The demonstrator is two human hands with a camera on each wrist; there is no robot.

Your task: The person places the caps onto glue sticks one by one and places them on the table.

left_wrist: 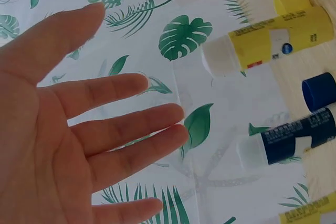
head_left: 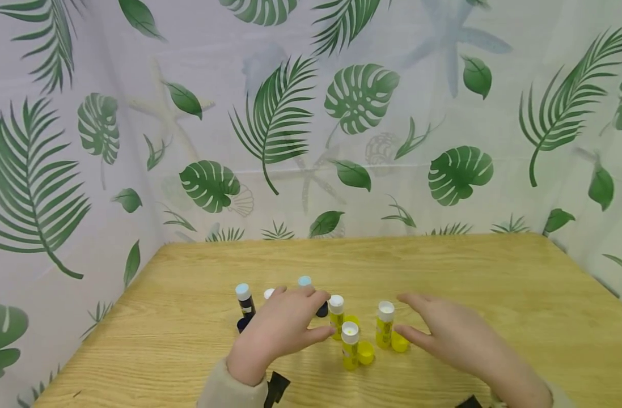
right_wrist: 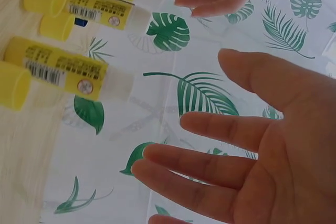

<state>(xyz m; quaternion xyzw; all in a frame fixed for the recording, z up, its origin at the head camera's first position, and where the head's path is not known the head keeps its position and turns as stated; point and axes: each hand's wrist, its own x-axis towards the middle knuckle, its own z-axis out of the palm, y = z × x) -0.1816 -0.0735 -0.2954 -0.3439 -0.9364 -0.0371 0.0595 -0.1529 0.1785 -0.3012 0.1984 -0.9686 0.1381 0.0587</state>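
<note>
My left hand (head_left: pixel 285 323) hovers with fingers spread over the left group of glue sticks, holding nothing. My right hand (head_left: pixel 448 331) is held out to the right of the yellow glue sticks, also with nothing in it. Between the hands stand three uncapped yellow glue sticks, one in front (head_left: pixel 350 351), one behind it (head_left: pixel 336 323) and one nearest the right fingers (head_left: pixel 384 328). A dark blue glue stick (head_left: pixel 246 306) with a pale top stands beyond the left wrist. Other sticks' tops show behind the left hand, which hides their bodies.
Yellow caps lie beside the yellow sticks, one of them (head_left: pixel 365 353) at the front. A dark blue cap (head_left: pixel 243 324) sits by the left hand. The wooden table (head_left: pixel 469 272) meets a leaf-printed cloth (head_left: pixel 300 141) at the back and sides.
</note>
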